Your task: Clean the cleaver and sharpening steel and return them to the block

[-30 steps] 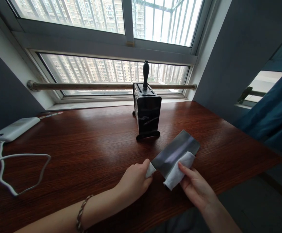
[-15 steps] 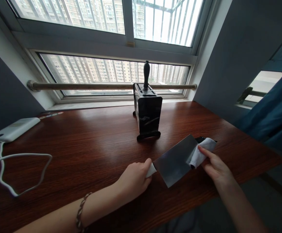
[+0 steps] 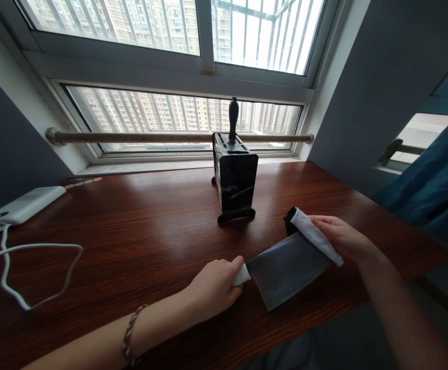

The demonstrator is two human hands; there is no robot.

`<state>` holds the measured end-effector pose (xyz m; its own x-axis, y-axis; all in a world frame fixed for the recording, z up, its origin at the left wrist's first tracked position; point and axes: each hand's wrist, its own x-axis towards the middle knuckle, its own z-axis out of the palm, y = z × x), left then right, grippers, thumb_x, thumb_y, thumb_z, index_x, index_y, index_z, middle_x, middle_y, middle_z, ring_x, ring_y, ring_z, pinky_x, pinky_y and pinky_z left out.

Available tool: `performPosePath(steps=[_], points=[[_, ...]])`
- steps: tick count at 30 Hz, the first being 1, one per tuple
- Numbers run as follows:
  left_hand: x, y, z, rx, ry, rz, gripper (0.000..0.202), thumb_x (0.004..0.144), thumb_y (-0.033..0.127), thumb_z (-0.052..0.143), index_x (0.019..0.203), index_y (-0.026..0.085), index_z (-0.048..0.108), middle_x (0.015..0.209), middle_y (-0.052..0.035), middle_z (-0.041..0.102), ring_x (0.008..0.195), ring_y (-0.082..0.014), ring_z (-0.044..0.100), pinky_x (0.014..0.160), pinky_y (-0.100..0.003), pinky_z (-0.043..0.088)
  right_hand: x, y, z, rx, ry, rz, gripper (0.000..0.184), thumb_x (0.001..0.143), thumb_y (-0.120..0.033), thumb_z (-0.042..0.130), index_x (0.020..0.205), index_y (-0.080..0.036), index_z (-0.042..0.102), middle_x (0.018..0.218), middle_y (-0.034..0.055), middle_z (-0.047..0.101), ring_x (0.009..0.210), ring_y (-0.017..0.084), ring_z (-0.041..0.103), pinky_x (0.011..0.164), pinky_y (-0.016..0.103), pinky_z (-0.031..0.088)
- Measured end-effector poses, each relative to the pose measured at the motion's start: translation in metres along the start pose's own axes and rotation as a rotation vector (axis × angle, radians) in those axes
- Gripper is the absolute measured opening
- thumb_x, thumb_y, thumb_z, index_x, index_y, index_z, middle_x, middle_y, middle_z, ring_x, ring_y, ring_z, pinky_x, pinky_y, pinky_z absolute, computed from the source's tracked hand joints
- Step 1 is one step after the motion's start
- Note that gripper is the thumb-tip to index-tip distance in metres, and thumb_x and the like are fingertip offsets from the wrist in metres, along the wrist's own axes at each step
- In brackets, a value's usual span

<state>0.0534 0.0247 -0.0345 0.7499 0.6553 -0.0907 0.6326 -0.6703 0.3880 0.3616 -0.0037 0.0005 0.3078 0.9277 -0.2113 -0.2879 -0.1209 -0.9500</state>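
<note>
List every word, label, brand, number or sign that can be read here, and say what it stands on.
No text can be read in this view.
White device: a dark oval mark, too blurred to read.
Black slotted block: pale streaks on its front, no legible lettering.
Cleaver blade: no lettering shows on the uncovered part.

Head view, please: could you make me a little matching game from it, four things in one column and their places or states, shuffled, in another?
Things:
1. cleaver
2. cloth
3. knife block
4. cable

Places or states:
A. black, standing upright on the table
B. held by the right hand, against the blade
C. white, loosely looped at the picture's left
D. gripped by the left hand

Pairs: 1-D, 2-B, 3-A, 4-C
</note>
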Motion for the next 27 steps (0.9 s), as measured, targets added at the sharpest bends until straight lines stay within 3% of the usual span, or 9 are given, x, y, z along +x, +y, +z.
performPosePath(steps=[2,3,9,11,14,16,19,21,27], points=[[0.000,-0.001,0.000,0.012,-0.007,0.008,0.011,0.074,0.025,0.046,0.085,0.022,0.044,0.078,-0.0048,0.062,0.075,-0.0252,0.060,0.060,-0.029,0.037,-0.001,0.002,0.006,-0.215,-0.228,0.124,0.040,0.064,-0.027,0.072,0.097,-0.005,0.064,0.076,0.0091,0.068,0.057,0.015,0.059,0.049,0.022,0.043],[0.001,-0.001,0.001,0.014,-0.009,0.012,0.011,0.075,0.026,0.046,0.085,0.022,0.045,0.078,-0.0045,0.062,0.075,-0.0251,0.060,0.060,-0.029,0.037,0.000,0.003,0.007,-0.299,-0.273,0.140,0.041,0.065,-0.030,0.071,0.098,-0.007,0.064,0.080,0.0085,0.068,0.059,0.014,0.059,0.051,0.021,0.043],[0.002,-0.003,0.001,-0.036,-0.013,0.023,0.010,0.079,0.029,0.044,0.084,0.022,0.046,0.078,-0.0034,0.061,0.075,-0.0226,0.060,0.060,-0.027,0.037,0.015,0.002,-0.006,-0.511,-0.148,0.047,0.040,0.063,-0.036,0.072,0.095,-0.013,0.065,0.083,0.0057,0.068,0.066,0.016,0.060,0.056,0.023,0.043],[0.002,-0.003,0.001,-0.068,-0.009,0.007,0.009,0.078,0.029,0.045,0.083,0.021,0.046,0.077,-0.0035,0.060,0.073,-0.0215,0.059,0.060,-0.027,0.037,0.018,-0.002,-0.011,-0.618,0.016,-0.088,0.039,0.065,-0.037,0.069,0.095,-0.013,0.065,0.084,0.0073,0.068,0.068,0.019,0.060,0.056,0.025,0.043],[0.001,-0.004,0.002,-0.108,0.009,-0.015,0.009,0.078,0.029,0.045,0.081,0.021,0.046,0.075,-0.0034,0.059,0.070,-0.0204,0.058,0.058,-0.026,0.037,0.014,-0.008,-0.006,-0.888,0.435,-0.442,0.032,0.070,-0.037,0.064,0.093,-0.015,0.064,0.084,0.0078,0.067,0.072,0.023,0.060,0.061,0.030,0.042],[0.001,-0.004,0.003,-0.118,0.017,-0.021,0.009,0.078,0.030,0.045,0.080,0.021,0.045,0.075,-0.0033,0.059,0.069,-0.0204,0.058,0.058,-0.026,0.037,0.002,-0.007,0.008,-1.069,0.526,-0.638,0.025,0.075,-0.033,0.059,0.094,-0.018,0.064,0.085,0.0066,0.067,0.076,0.023,0.060,0.066,0.032,0.042],[0.001,-0.003,0.003,-0.116,0.022,-0.021,0.008,0.078,0.029,0.045,0.080,0.021,0.046,0.075,-0.0034,0.060,0.069,-0.0208,0.058,0.057,-0.026,0.036,-0.025,0.010,0.044,-1.243,0.165,-0.763,0.017,0.080,-0.021,0.052,0.094,-0.018,0.061,0.091,0.0064,0.063,0.083,0.021,0.058,0.074,0.032,0.042],[0.001,-0.003,0.003,-0.107,0.022,-0.023,0.009,0.079,0.030,0.044,0.080,0.021,0.046,0.075,-0.0036,0.060,0.069,-0.0212,0.058,0.057,-0.026,0.036,-0.041,0.029,0.069,-1.361,-0.059,-0.703,0.018,0.083,-0.015,0.045,0.092,-0.018,0.060,0.089,0.0072,0.059,0.080,0.020,0.055,0.076,0.033,0.043],[0.003,-0.003,0.003,-0.132,-0.004,-0.030,0.012,0.075,0.024,0.046,0.085,0.019,0.050,0.081,-0.0054,0.063,0.074,-0.0217,0.060,0.063,-0.027,0.039,-0.067,0.065,0.117,-1.340,-0.236,-0.639,0.019,0.083,-0.007,0.041,0.086,-0.016,0.057,0.088,0.0068,0.055,0.083,0.020,0.051,0.076,0.032,0.042]])
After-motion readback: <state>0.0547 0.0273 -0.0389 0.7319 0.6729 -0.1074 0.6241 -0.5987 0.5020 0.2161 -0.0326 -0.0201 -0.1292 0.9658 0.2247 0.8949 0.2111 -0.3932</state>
